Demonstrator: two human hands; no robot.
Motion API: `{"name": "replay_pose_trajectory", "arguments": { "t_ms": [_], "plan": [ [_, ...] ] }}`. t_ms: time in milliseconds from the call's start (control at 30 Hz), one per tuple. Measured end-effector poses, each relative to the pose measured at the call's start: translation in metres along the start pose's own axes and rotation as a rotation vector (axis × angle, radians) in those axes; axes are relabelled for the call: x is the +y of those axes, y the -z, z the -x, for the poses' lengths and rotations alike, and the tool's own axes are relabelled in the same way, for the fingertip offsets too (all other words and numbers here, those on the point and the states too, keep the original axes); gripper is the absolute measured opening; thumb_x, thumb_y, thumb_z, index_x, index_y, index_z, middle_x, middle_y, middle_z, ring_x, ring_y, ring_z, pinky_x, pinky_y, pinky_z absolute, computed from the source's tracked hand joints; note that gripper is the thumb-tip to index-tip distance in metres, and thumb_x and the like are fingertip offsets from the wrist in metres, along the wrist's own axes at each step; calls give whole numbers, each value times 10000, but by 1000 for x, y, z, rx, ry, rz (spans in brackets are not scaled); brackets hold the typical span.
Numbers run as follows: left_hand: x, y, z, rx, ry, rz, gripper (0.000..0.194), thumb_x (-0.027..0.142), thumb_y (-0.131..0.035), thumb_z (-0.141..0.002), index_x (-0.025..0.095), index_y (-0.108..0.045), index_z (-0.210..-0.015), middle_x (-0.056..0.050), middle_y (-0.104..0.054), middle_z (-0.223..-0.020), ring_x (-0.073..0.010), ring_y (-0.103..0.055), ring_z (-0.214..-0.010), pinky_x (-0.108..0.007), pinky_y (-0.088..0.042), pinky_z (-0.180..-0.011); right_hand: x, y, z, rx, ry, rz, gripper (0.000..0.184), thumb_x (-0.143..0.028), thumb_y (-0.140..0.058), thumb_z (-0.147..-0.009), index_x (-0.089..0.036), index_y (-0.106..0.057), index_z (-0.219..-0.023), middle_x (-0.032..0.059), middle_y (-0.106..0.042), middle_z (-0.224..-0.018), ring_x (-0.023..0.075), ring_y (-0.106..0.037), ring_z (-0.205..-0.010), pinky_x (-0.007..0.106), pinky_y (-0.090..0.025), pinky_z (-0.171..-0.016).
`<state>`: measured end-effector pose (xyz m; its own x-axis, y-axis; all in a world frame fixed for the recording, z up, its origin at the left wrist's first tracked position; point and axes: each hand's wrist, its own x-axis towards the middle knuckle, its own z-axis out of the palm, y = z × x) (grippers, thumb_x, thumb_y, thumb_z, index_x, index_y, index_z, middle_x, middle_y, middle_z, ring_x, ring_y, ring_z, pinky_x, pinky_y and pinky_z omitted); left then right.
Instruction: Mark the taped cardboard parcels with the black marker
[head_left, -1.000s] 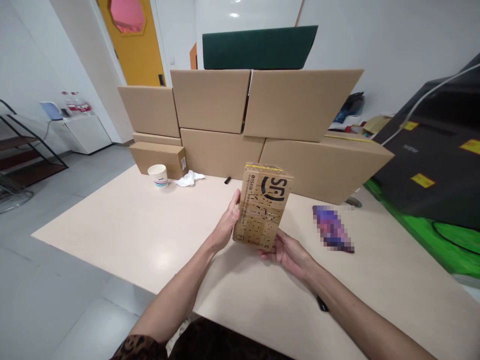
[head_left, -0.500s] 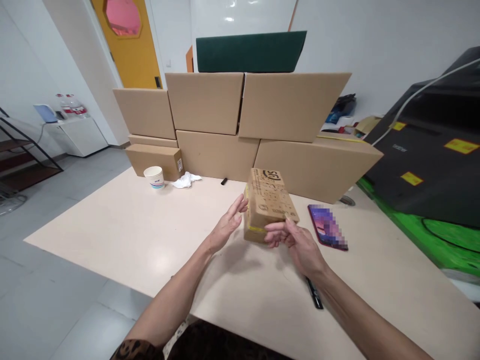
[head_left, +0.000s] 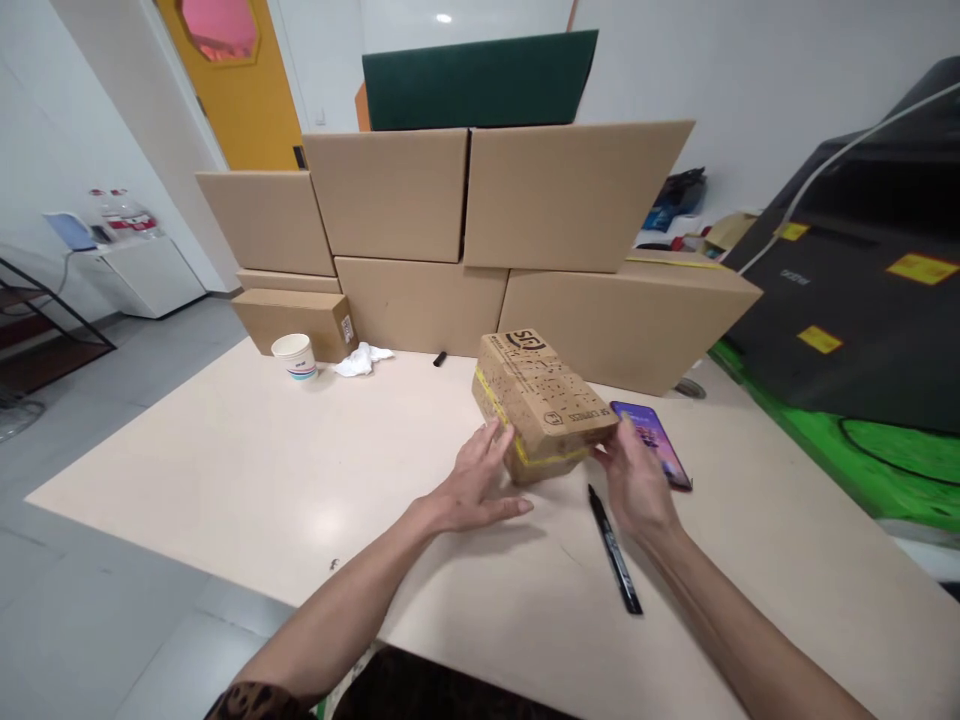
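Observation:
A small brown cardboard box [head_left: 551, 390] with dark print on top and yellow tape round its sides sits turned at an angle on the table, its near right corner seemingly raised a little. My left hand [head_left: 480, 482] rests its outstretched fingers against the box's left side, thumb spread apart towards me. At the near right corner, my right hand [head_left: 637, 470] grips the box with thumb near the top edge and fingers partly hidden. A black marker pen [head_left: 615, 550] lies just left of my right wrist. Beyond that hand is a phone [head_left: 664, 445] with a lit screen.
Large cardboard boxes [head_left: 390, 195] are stacked along the table's far side, a dark green box [head_left: 480, 85] on top. A paper cup [head_left: 294, 357], crumpled tissue [head_left: 363, 360] and small black cap [head_left: 440, 358] stand before them. A big black case [head_left: 862, 270] is at right.
The small box has turned, its near end swinging right. My right hand has moved right onto its corner, uncovering the pen. My left hand has come lower along the box's side.

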<state>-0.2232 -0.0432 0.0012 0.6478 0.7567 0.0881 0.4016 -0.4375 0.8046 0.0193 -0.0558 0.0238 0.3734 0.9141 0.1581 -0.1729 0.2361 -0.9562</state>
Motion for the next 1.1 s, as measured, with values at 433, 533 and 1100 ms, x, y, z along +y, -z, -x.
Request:
{"name": "replay_pose_trajectory", "arguments": {
  "t_ms": [433,533,1100],
  "plan": [
    [1,9,6,379,-471,137,1211,753,-708,-817,370,40,-1689,-102,28,-1801,-431,-2,-1655,-647,-79,-1331,-21,-12,24,-238,88,-200,411,-574,-577,-966,-333,-763,-1242,58,-752,-1318,296,-674,-1240,484,-574,-987],
    [7,11,8,435,-490,151,1168,709,-712,-845,325,-15,-1700,-132,-62,-1795,-430,-102,-1649,-625,-137,-1334,-23,-14,26,-292,235,-93,473,-564,-600,-957,-321,-713,-1347,59,-684,-1447,327,-593,-1369,525,-505,-1105],
    [3,13,5,485,-415,17,643,576,-320,-1081,404,-168,-1682,-37,-140,-1794,-329,-140,-1660,-581,-157,-1347,23,-40,21,-239,186,-73,693,-604,-672,-932,-294,-508,-1529,94,-602,-1542,293,-530,-1462,476,-427,-1215]
  ]
}}
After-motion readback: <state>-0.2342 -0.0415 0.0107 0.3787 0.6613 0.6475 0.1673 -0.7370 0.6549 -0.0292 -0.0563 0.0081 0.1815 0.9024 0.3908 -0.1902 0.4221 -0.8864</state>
